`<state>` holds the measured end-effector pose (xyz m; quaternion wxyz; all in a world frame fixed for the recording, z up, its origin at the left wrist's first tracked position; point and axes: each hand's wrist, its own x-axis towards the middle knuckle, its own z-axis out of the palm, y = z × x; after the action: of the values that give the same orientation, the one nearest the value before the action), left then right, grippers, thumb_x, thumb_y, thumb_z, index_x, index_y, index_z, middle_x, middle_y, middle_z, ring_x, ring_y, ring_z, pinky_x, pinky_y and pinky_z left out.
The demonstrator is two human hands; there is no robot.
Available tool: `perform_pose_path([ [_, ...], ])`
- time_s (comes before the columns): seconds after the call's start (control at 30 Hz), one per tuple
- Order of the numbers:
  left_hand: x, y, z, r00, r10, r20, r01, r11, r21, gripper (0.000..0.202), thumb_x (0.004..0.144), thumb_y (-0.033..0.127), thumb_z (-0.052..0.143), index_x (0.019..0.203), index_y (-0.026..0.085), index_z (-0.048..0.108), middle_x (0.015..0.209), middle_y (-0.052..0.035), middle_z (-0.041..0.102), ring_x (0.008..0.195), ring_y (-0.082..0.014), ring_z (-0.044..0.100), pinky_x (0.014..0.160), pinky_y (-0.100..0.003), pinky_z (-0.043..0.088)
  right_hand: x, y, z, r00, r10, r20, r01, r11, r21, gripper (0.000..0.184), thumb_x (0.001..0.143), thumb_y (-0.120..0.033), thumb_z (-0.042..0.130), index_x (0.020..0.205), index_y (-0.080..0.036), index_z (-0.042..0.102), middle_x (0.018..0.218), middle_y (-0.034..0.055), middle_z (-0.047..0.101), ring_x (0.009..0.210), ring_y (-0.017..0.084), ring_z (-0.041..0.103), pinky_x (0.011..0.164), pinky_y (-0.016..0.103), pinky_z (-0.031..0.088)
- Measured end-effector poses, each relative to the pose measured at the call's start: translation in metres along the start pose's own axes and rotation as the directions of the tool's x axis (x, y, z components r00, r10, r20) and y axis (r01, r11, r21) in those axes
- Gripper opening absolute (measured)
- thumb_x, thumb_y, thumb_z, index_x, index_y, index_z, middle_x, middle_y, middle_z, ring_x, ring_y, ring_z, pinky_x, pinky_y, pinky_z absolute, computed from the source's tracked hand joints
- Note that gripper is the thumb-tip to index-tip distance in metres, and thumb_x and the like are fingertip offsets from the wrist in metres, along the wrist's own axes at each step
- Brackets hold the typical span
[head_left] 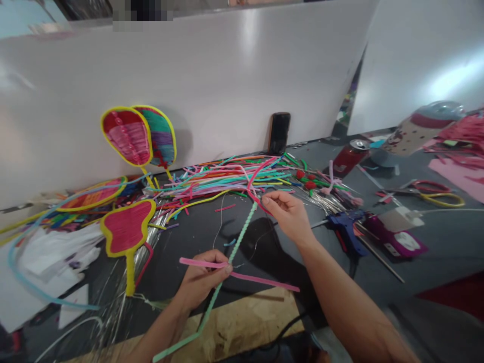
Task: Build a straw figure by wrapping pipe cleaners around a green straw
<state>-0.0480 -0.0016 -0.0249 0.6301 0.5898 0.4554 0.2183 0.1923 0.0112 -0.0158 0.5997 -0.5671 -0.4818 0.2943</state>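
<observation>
My left hand (206, 277) pinches a pink pipe cleaner (264, 281) where it crosses a long mint-green pipe cleaner stem (242, 234). The stem has a twisted, ridged look and bends near its lower end, towards the table's front edge. At its upper end, the fingers of my right hand (285, 212) are closed on the tip. There, pink and red pipe cleaners (257, 176) branch upward from the stem. Thin wire or thread loops hang near both hands; where they attach I cannot tell.
Loose coloured pipe cleaners (223, 176) lie along the back. Yellow-rimmed fans (126, 136) and a phone (279, 133) lean on the partition. At right are a blue glue gun (348, 229), scissors (427, 191), a soda can (350, 157) and a tumbler (419, 128). White paper (71, 252) lies left.
</observation>
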Motion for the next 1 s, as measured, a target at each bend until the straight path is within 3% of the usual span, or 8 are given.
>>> perform_pose_path([
  [0.17, 0.0006, -0.0013, -0.0003, 1.000, 0.019, 0.017, -0.020, 0.999, 0.033, 0.028, 0.069, 0.039, 0.069, 0.063, 0.014, 0.060, 0.056, 0.0014, 0.052, 0.051, -0.0082, 0.039, 0.048, -0.019, 0.027, 0.0002, -0.0061, -0.0018, 0.990, -0.140, 0.010, 0.140, 0.978, -0.155, 0.012, 0.082, -0.029, 0.058, 0.075, -0.021, 0.064, 0.077, 0.0020, 0.065, 0.075, 0.017, 0.059, 0.074, 0.030, 0.045],
  [0.3, 0.0005, 0.0008, 0.0012, 1.000, -0.009, 0.007, 0.009, 1.000, 0.015, 0.030, 0.066, 0.041, 0.071, 0.061, 0.014, 0.059, 0.054, 0.0016, 0.051, 0.050, -0.0082, 0.038, 0.047, -0.019, 0.027, -0.0005, -0.0076, -0.0022, 0.948, -0.313, 0.055, 0.314, 0.899, -0.305, 0.010, 0.084, -0.025, 0.056, 0.078, -0.022, 0.064, 0.079, 0.0028, 0.067, 0.080, 0.018, 0.060, 0.078, 0.033, 0.044],
  [0.43, 0.0001, 0.0019, 0.0014, 1.000, -0.005, 0.014, 0.005, 1.000, 0.012, 0.029, 0.066, 0.041, 0.071, 0.062, 0.014, 0.060, 0.055, 0.0012, 0.052, 0.051, -0.0086, 0.039, 0.048, -0.020, 0.028, -0.0010, -0.0057, -0.0016, 0.913, -0.391, 0.113, 0.400, 0.813, -0.423, 0.008, 0.083, -0.026, 0.059, 0.085, -0.023, 0.065, 0.084, 0.0034, 0.068, 0.085, 0.020, 0.060, 0.083, 0.036, 0.041],
  [0.6, 0.0003, -0.0008, 0.0003, 0.999, 0.020, 0.029, -0.022, 0.997, 0.080, 0.026, 0.068, 0.039, 0.069, 0.064, 0.014, 0.062, 0.058, -0.0004, 0.055, 0.053, -0.0097, 0.042, 0.050, -0.020, 0.031, -0.0003, -0.0033, -0.0008, 0.904, -0.404, 0.142, 0.420, 0.776, -0.470, 0.006, 0.082, -0.027, 0.061, 0.083, -0.023, 0.065, 0.085, 0.0041, 0.069, 0.087, 0.021, 0.060, 0.083, 0.037, 0.042],
  [0.87, 0.0005, -0.0030, -0.0012, 0.998, 0.039, 0.042, -0.044, 0.992, 0.122, 0.026, 0.070, 0.039, 0.068, 0.066, 0.014, 0.063, 0.059, -0.0010, 0.056, 0.055, -0.0103, 0.043, 0.051, -0.020, 0.032, 0.0011, -0.0024, -0.0010, 0.915, -0.381, 0.129, 0.401, 0.843, -0.359, 0.007, 0.083, -0.025, 0.058, 0.082, -0.023, 0.065, 0.083, 0.0035, 0.068, 0.085, 0.019, 0.060, 0.082, 0.035, 0.045],
  [1.0, 0.0009, -0.0029, -0.0005, 0.998, 0.043, 0.047, -0.049, 0.990, 0.130, 0.024, 0.070, 0.038, 0.068, 0.065, 0.014, 0.063, 0.060, -0.0016, 0.056, 0.056, -0.0109, 0.044, 0.051, -0.020, 0.033, 0.0011, 0.0008, -0.0011, 0.947, -0.300, 0.115, 0.321, 0.896, -0.307, 0.008, 0.082, -0.026, 0.059, 0.081, -0.023, 0.066, 0.083, 0.0036, 0.069, 0.083, 0.020, 0.061, 0.079, 0.034, 0.046],
])
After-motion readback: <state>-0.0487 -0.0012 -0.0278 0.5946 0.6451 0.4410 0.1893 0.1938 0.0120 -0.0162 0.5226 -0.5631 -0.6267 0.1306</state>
